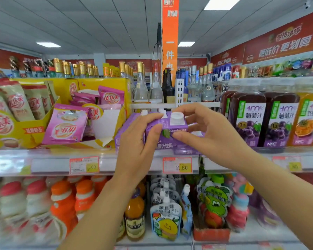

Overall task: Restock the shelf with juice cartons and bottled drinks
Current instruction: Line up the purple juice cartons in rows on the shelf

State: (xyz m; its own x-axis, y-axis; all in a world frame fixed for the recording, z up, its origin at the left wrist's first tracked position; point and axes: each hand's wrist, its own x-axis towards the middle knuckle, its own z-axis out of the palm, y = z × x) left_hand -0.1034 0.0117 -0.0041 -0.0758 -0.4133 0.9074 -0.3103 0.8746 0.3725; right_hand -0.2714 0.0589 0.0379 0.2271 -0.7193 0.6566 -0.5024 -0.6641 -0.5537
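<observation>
Placement step, judged. Left hand (139,139) and right hand (211,134) both grasp a small purple juice carton with white screw cap (167,128), held at the front of the white shelf (49,165) among like cartons. Next: seat it upright, label forward, then release.

White shelf (49,153), yellow sachet boxes (13,134), purple juice cartons (130,127), dark juice bottles (248,116)

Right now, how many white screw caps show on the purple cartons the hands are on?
2: one large cap on the front purple carton between both hands, one smaller behind the left hand. More may be hidden.
</observation>
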